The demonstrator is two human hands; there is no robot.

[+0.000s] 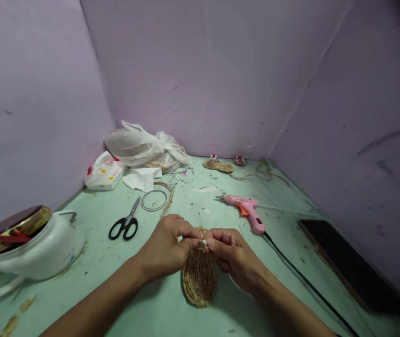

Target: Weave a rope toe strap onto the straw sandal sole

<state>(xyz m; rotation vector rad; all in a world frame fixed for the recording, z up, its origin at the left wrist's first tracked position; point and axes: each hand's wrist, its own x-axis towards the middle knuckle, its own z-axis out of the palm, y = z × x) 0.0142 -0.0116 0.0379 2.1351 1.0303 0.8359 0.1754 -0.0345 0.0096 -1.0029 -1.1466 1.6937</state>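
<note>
Over the front middle of the table, my left hand and my right hand meet fingertip to fingertip. Both are closed in a pinch on a small white piece, too small to name. Right beneath them lies a woven straw sandal sole, its upper part partly hidden by my fingers. A braided straw cord runs from behind my left hand toward the back. Black-handled scissors lie left of my left hand, and a pink glue gun lies beyond my right hand.
A white pot with a gold lid stands at left. Tissues, a plastic bag and a tape ring sit farther back. A finished-looking straw sandal lies at the wall. A dark phone and the glue gun's cord are at right.
</note>
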